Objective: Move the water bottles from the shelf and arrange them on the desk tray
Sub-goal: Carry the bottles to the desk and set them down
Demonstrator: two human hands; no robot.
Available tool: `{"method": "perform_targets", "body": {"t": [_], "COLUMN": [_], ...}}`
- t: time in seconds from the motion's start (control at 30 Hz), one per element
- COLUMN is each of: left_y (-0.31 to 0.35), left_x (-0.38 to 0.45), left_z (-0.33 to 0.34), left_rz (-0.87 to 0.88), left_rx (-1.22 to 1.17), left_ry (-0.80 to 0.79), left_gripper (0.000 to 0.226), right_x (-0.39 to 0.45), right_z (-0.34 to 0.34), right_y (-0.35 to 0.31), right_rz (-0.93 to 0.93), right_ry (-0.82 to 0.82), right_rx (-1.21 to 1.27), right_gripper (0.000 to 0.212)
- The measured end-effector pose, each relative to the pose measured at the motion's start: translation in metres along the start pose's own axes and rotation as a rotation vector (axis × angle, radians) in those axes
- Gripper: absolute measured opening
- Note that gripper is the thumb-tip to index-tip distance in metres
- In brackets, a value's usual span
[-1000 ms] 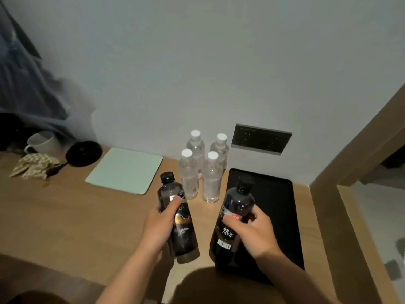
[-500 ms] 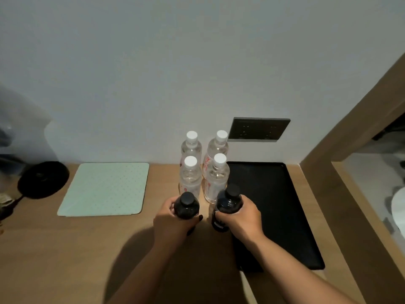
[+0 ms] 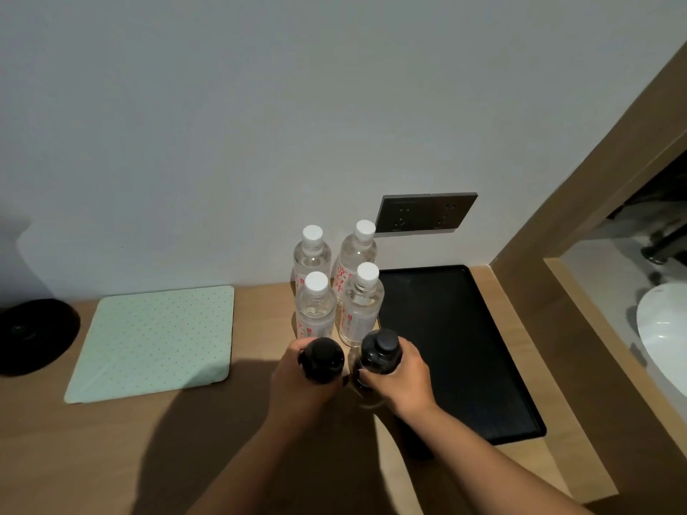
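Observation:
My left hand (image 3: pixel 297 384) grips a dark bottle with a black cap (image 3: pixel 322 360), held upright on the wooden desk. My right hand (image 3: pixel 399 377) grips a second dark bottle (image 3: pixel 380 353) right beside it, at the left edge of the black tray (image 3: pixel 457 347). Just behind the two dark bottles stand several clear water bottles with white caps (image 3: pixel 336 288), grouped on the desk to the left of the tray. The tray surface is bare.
A pale green dotted mat (image 3: pixel 156 340) lies on the desk to the left, with a round black object (image 3: pixel 33 334) beyond it. A dark socket panel (image 3: pixel 425 213) is on the wall. A wooden partition (image 3: pixel 557 254) rises right of the tray; a white basin (image 3: pixel 665 332) lies past it.
Both hands brought the dark bottles forward and upright, close behind the clear bottles. The view tilted down and shifted right, so the cup and cloth at the left left the frame.

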State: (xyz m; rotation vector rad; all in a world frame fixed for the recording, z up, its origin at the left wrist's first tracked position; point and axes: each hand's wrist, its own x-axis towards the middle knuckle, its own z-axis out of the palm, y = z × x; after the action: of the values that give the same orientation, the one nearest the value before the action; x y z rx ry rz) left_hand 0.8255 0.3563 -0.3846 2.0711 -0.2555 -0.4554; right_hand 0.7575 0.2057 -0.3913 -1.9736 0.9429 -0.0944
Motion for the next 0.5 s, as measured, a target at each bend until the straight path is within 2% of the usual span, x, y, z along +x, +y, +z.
{"method": "perform_targets", "body": {"t": [0.3,0.43,0.5], "left_y": [-0.002,0.013,0.022], "left_x": [0.004,0.003,0.000], "left_z": [-0.002,-0.012,-0.017], "left_rz": [0.016,-0.004,0.046], "left_rx": [0.004,-0.049,-0.038], "left_ry": [-0.047,-0.072,-0.070], "left_gripper": [0.055,0.063,0.065], "right_x": [0.000,-0.003,-0.006], "right_z": [0.000,-0.005,-0.009], "right_y": [0.004,0.003,0.000], "right_rz": [0.033,0.039,0.024], "right_ry": [-0.055,-0.089,-0.088], "right_rx": [0.000,-0.011,-0.002], "right_gripper": [0.068,0.067,0.067]}}
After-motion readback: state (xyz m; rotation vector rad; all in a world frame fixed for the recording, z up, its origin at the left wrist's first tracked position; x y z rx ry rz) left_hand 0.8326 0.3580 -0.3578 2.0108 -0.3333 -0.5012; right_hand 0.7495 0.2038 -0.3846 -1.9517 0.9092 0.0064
